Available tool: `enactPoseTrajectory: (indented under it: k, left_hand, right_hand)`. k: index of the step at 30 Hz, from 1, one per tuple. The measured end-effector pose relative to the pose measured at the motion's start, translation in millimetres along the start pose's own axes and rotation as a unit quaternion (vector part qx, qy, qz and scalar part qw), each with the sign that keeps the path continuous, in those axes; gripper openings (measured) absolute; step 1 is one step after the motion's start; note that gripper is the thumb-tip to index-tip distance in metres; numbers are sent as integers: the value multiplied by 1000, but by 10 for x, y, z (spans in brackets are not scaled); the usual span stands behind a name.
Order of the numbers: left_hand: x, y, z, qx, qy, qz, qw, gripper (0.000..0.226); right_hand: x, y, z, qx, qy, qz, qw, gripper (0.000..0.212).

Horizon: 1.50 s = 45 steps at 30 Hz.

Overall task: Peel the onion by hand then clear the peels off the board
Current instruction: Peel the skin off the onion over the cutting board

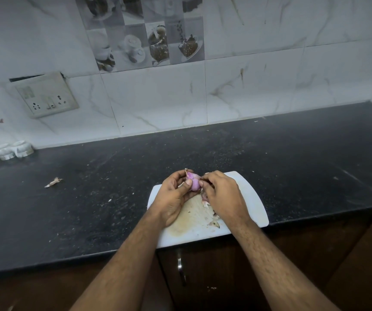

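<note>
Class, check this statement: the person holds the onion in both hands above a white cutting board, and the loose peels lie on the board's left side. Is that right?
Not quite. The head view shows the peels on the right side of the cutting board, under the right hand. The rest holds: the left hand and right hand hold the onion above the white board.

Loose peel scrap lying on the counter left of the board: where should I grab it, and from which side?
Pinch the peel scrap across its narrow middle, coming straight down from above. It lies flat and thin on the dark countertop, clear of other things, so fingertips on its two long edges should lift it.
</note>
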<state>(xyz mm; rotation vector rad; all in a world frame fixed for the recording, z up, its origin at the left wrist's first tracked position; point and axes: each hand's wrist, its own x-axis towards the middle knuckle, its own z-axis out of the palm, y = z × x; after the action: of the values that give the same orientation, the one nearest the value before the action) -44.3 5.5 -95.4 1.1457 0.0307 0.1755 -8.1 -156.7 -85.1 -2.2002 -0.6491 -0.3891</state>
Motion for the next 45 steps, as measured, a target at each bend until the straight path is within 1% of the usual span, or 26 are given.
enactPoseTrajectory:
  k: [11, 18, 23, 28, 35, 37, 40, 43, 45]
  left_hand:
    - [-9, -15, 5, 3, -12, 20, 1000, 30]
    - [-29, 3, 23, 11, -20, 22, 1000, 36]
    - [-67, 38, 61, 18, -25, 26, 999, 46]
    - [-52, 19, 36, 27, -25, 26, 999, 32]
    - [-14, -7, 2, 34, -18, 12, 999, 28]
    - [1, -13, 1, 32, -9, 3, 999, 28]
    - [1, -11, 12, 31, -3, -3, 1000, 26]
    - [-13, -2, 12, 25, -7, -3, 1000, 27]
    - [-26, 5, 15, 27, -8, -2, 1000, 27]
  right_hand:
    - [-22, -21, -13, -19, 4, -1, 1000, 16]
    - [-7, -15, 2, -23, -3, 4, 1000, 18]
    - [-7, -29, -9, -40, -9, 6, 999, 15]
    - [-3, -53, -8, -51, -24, 15, 998, 16]
    - [17, -9, -5, -31, -5, 69, 997, 5]
    - [23, 4, 7, -33, -3, 62, 998, 12]
    - [11, -17, 8, -22, 0, 23, 999, 24]
    - [-7, -24, 14, -17, 0, -15, 1000, 25]
    - [-10, -12, 19, -19, 0, -16, 1000, 21]
